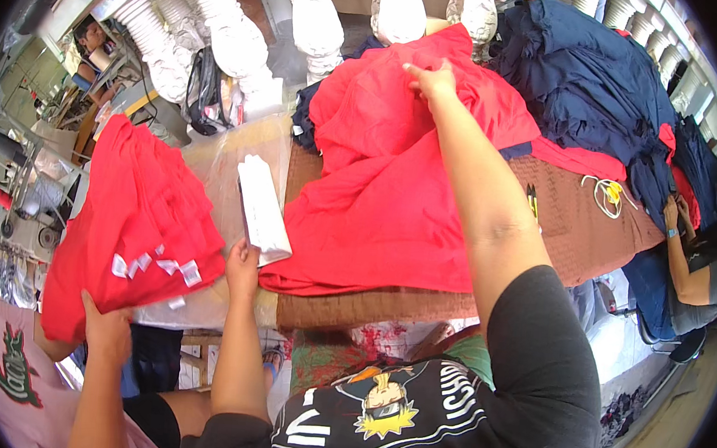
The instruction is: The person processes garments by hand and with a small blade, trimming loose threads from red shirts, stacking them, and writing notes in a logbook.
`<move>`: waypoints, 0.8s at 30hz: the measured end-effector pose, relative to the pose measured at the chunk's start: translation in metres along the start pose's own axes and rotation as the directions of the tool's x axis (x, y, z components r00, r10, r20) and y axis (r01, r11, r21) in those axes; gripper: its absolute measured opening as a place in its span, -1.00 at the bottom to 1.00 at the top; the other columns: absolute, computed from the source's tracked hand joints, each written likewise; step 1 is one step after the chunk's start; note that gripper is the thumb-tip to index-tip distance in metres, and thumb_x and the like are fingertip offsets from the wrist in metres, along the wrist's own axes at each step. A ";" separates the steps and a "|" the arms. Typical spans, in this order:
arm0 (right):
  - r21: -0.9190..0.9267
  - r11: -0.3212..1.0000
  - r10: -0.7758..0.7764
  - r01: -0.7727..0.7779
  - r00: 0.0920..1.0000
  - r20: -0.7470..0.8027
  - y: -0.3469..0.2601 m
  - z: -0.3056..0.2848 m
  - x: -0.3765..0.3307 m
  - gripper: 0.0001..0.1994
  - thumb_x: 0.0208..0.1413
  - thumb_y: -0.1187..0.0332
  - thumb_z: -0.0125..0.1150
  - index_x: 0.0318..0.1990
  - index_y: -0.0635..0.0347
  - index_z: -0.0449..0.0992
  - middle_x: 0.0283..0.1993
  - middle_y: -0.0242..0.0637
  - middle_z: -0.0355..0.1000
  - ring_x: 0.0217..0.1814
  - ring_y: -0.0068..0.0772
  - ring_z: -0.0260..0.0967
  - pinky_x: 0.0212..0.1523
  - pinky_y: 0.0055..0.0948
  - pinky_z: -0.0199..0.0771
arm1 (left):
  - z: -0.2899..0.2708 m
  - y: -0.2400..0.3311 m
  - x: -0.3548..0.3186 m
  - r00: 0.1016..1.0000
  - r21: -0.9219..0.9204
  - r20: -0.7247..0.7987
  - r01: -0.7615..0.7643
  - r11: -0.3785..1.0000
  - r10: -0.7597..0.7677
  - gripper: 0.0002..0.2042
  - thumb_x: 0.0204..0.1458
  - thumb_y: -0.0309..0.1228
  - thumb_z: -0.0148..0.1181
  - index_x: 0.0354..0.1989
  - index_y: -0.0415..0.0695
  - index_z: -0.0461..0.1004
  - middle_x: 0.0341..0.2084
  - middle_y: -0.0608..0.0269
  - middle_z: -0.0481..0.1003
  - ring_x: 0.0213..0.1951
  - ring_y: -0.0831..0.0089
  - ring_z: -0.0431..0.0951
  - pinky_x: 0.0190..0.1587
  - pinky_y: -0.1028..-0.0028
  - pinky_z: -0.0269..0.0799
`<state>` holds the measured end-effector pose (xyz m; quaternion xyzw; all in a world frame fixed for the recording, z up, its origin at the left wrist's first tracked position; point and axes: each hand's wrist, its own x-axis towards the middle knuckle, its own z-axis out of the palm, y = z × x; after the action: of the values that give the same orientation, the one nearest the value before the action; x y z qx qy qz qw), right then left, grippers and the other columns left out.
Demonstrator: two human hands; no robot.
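At the middle left, my left hand [242,269] has its fingers curled at the lower corner of a long white folded bundle [262,211]. The bundle lies slanted on a table covered in plastic. My right arm stretches across the table, and my right hand [433,80] is open, fingers apart, over the far part of a large red cloth garment [385,218]. That garment lies spread and wrinkled on the brown cloth covering [569,204], its near edge close to the table's front edge.
A co-worker in pink on the left has a hand [106,330] at a red garment stack [137,222] with white labels. Dark navy garments [589,73] are piled at the far right. Scissors [533,202] and white cord [607,194] lie nearby. Another person works at the right.
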<state>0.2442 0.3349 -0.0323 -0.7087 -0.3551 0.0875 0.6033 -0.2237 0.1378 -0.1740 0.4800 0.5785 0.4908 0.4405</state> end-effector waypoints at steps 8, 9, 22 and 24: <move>-0.114 0.695 -0.430 0.710 0.538 0.725 -0.064 -0.105 -0.228 -0.61 -0.14 0.15 0.33 -0.13 0.09 0.49 -0.05 -0.18 0.40 -0.06 -0.06 0.43 -0.12 -0.04 0.43 | -0.023 -0.012 -0.034 0.988 -0.094 -0.150 -0.034 0.995 0.019 -0.59 0.14 -0.52 0.01 0.14 -0.43 0.18 -0.12 0.13 0.46 -0.14 0.53 0.46 -0.11 0.60 0.35; -0.235 0.610 -0.453 0.757 0.576 0.681 -0.057 -0.115 -0.228 -0.53 -0.15 0.09 0.33 -0.07 0.09 0.47 0.03 -0.18 0.36 0.05 -0.04 0.33 -0.02 0.02 0.33 | -0.021 -0.016 -0.033 0.985 -0.111 -0.157 -0.093 0.989 0.075 -0.59 0.13 -0.52 0.00 0.14 -0.43 0.18 -0.13 0.17 0.46 -0.17 0.55 0.46 -0.12 0.61 0.34; -0.608 0.293 0.072 0.738 0.617 0.783 -0.018 -0.152 -0.229 -0.35 -0.08 -0.04 0.25 0.16 0.08 0.31 -0.08 -0.29 0.43 0.13 -0.20 0.21 0.24 0.08 -0.03 | -0.018 -0.007 -0.033 0.986 -0.094 -0.154 -0.070 0.993 0.055 -0.59 0.16 -0.49 0.04 0.13 -0.45 0.17 -0.09 0.04 0.45 -0.10 0.49 0.46 -0.06 0.54 0.37; -0.592 0.345 -0.028 0.729 0.638 0.769 -0.014 -0.156 -0.232 -0.30 -0.07 0.01 0.26 0.22 0.10 0.22 -0.13 -0.24 0.45 0.06 -0.16 0.27 0.18 0.11 0.05 | -0.018 -0.008 -0.031 0.987 -0.084 -0.154 -0.068 0.994 0.055 -0.59 0.16 -0.49 0.04 0.13 -0.45 0.17 -0.10 0.04 0.45 -0.11 0.49 0.46 -0.08 0.54 0.37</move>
<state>0.1552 0.0705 -0.0504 -0.7179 -0.6955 -0.0281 -0.0126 -0.2379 0.1043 -0.1785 0.4390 0.5729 0.5643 0.4009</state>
